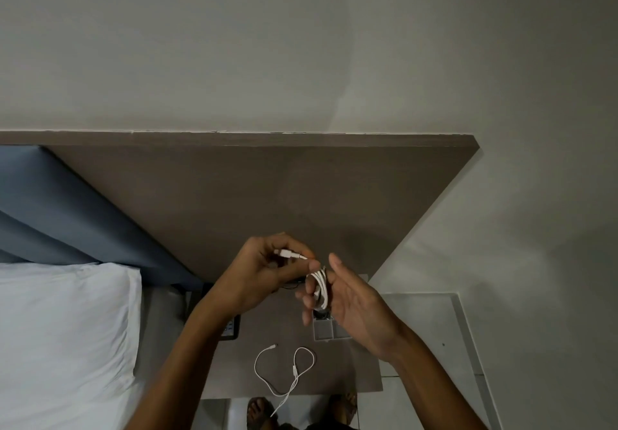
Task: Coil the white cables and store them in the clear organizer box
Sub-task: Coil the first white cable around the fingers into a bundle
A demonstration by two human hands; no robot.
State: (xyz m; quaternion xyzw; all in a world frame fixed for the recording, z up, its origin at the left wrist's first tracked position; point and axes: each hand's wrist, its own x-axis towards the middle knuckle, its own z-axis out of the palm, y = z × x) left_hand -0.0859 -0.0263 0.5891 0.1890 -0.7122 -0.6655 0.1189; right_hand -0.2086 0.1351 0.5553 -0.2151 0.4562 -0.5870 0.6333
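The person stands at a small brown table [301, 356] set against a matching brown wall panel [267, 189], both bare arms reaching forward over it. The left hand [264, 269] is raised above the table with its fingers [287, 246] pinched narrow around the connector end of a white cable [319, 287], the plug lying between thumb and fingertips. From there the cable runs across to the right hand [354, 302], where it is already wound in several loops around the extended fingers [309, 299]; that hand is held loosely spread, palm turned inward, the coil sitting on the fingers rather than clenched in a fist.

Directly below the right hand, on the far part of the table, sits the clear organizer box [329, 329], only partly visible, with divided compartments showing; what is inside them cannot be made out. Nearer the table's front edge a second white cable [284, 373] lies loose and uncoiled in open curves, one end trailing off over the edge. A dark flat object [230, 327] lies at the table's left side, mostly hidden behind the left forearm.

To the left is a bed with a white pillow [67, 329] against a blue headboard [67, 212]. Sandalled feet [261, 413] show on the tiled floor [434, 329] below.
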